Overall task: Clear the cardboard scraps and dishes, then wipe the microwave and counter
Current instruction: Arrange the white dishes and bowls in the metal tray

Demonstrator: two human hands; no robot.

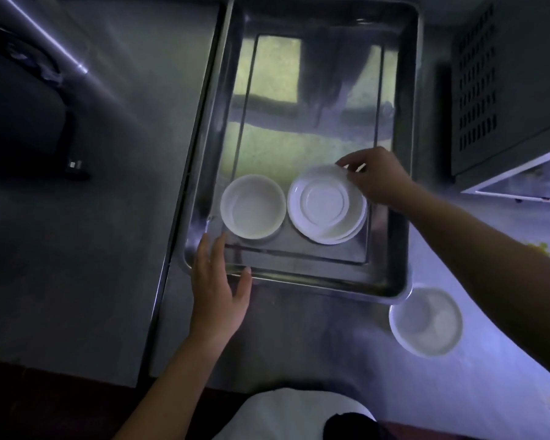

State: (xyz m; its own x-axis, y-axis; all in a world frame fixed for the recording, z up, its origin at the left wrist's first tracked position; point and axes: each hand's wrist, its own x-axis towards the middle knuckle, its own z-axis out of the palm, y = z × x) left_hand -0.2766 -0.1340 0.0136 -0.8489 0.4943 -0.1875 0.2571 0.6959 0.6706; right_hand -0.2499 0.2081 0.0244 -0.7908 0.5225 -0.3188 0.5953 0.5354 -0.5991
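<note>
While the right hand (pixel 375 182) pinches the 2 o'clock rim of the upturned dishes (pixel 326 204) stacked in the steel tray (pixel 299 277), the left hand (pixel 218 290) lies flat and unclenched on the tray's 7 o'clock rim. A white bowl (pixel 253 206) sits at the stack's 9 o'clock, and a second bowl (pixel 426 322) sits on the counter (pixel 299 338) at 5 o'clock.

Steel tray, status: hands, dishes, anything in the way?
Right hand pinches stacked white plates in steel tray. Left hand open on tray's near rim. One white bowl in tray, second bowl out on counter. Nothing blocking.
</note>
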